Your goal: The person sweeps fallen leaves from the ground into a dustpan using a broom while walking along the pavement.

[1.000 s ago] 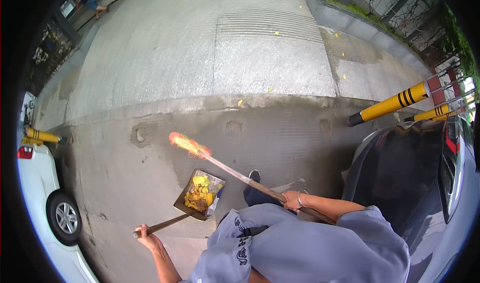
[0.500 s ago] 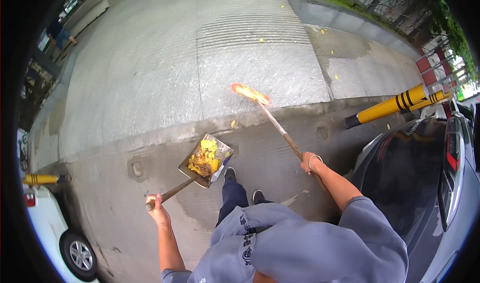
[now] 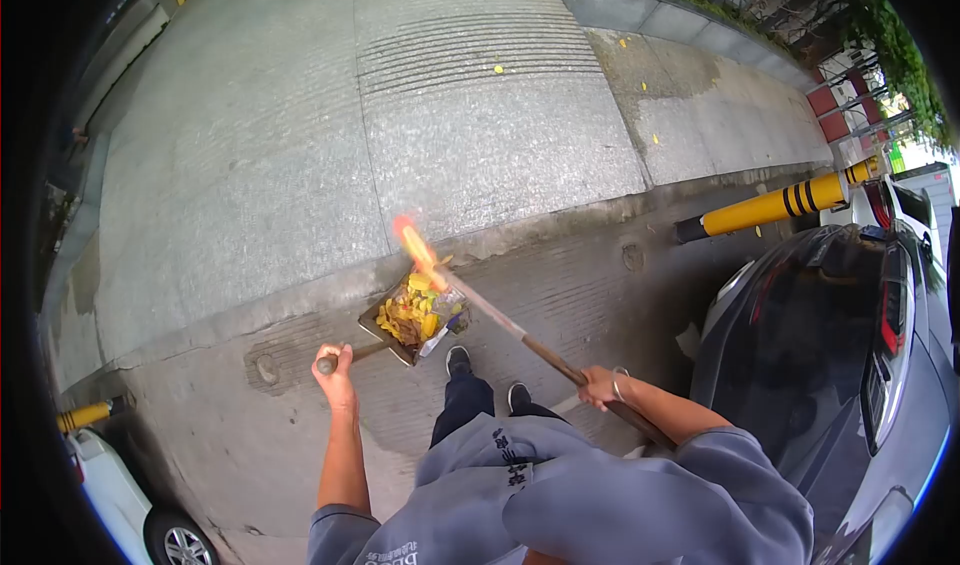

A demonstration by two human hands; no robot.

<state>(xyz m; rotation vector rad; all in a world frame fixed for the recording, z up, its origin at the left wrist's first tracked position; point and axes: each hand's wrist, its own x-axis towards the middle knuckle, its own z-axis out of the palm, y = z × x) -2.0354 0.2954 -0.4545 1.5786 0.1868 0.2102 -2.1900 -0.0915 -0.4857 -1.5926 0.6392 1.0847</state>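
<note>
Sweeping into the pan (image 3: 372,321) seems in hand. Broom (image 3: 500,319) is gripped in the closed right hand (image 3: 600,387); its blurred head is held over the pan's far edge, contact can't be told. Pan handle is gripped in the closed left hand (image 3: 337,373). Leaves (image 3: 408,315) are heaped inside. Next stroke likely calls for pan held level, bristles lowered to its front edge.

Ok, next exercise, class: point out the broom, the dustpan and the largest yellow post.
Broom (image 3: 523,336): head view, about midway along its stick.
Dustpan (image 3: 371,327): head view, on its dark wall near the left corner.
Yellow post (image 3: 757,212): head view, on its yellow surface.
</note>
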